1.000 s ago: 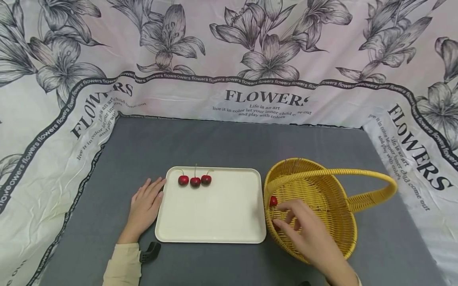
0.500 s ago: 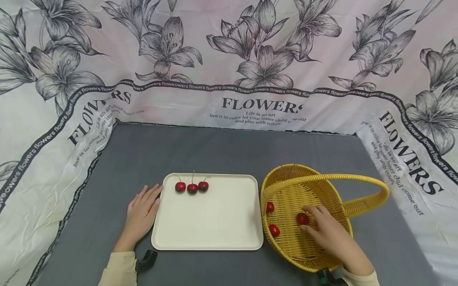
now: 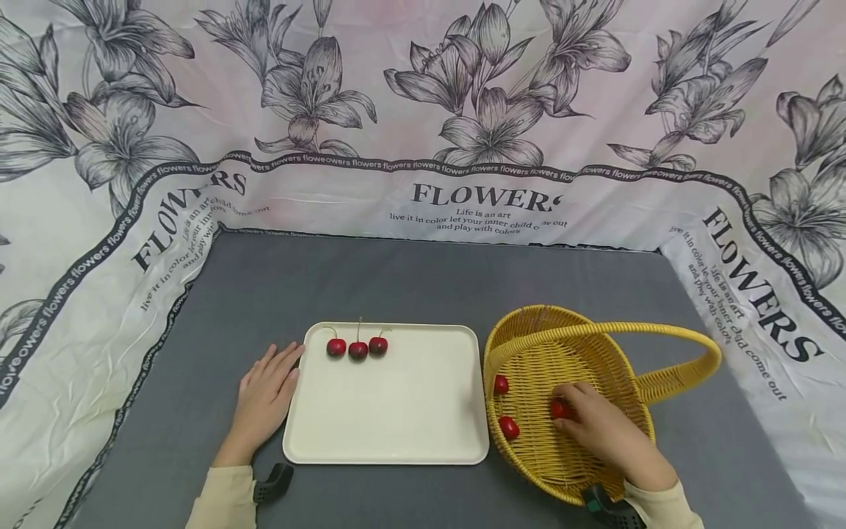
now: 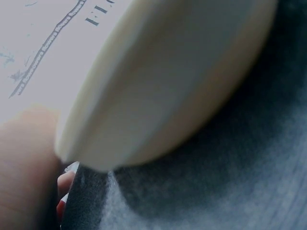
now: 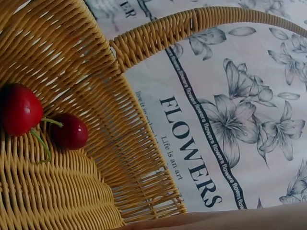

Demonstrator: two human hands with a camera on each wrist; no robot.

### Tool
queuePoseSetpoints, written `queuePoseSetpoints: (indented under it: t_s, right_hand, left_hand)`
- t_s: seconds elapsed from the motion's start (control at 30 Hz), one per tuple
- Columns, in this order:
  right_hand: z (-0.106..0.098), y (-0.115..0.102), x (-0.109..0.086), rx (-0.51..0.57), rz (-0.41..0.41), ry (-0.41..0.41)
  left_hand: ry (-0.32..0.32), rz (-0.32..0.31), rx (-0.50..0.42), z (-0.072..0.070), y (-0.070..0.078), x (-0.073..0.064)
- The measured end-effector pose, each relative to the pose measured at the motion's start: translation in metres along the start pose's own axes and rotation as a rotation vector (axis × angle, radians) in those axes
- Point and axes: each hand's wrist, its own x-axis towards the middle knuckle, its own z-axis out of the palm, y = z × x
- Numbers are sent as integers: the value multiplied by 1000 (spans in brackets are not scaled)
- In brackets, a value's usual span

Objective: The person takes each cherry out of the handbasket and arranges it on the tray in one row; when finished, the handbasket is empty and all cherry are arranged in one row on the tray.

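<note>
My right hand [image 3: 604, 433] reaches into the yellow wicker basket [image 3: 548, 316] and pinches a dark red cherry [image 3: 558, 408] between thumb and fingers. Two more cherries lie against the basket's left inner wall, an upper cherry [image 3: 501, 384] and a lower cherry [image 3: 508, 427]; in the right wrist view a large cherry [image 5: 21, 110] and a smaller cherry [image 5: 71, 131] show green stems. On the cream tray [image 3: 390, 411], three stemmed cherries [image 3: 358, 351] stand in a row near the far left corner. My left hand [image 3: 264, 397] lies with straight fingers, its fingertips at the tray's left edge.
The basket's arched handle [image 3: 681, 334] leans out to the right. Basket and tray stand side by side on a grey cloth [image 3: 396, 279]. White floral fabric [image 3: 489, 191] rises at the back and both sides. A dark wrist strap [image 3: 274, 483] is on the left wrist.
My right hand has moved right, from the basket's left wall toward its middle, and its fingers have closed on a cherry there. The left hand stays at the tray. The head view has tilted slightly.
</note>
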Motion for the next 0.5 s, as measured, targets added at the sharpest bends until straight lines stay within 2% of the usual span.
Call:
queuePoseSetpoints:
  t_s: [0.3,0.43,0.5]
  right_hand:
    - [-4,-7,-2,-3,0,14]
    - [-14,-20,-9,-19,-39,121]
    - [-19,-30,-14,-11,-90,196]
  left_hand:
    - [4,-6,15,0,1,0]
    - [1,-4,10,0,0,-1]
    - [0,-5,7,0,0,-1]
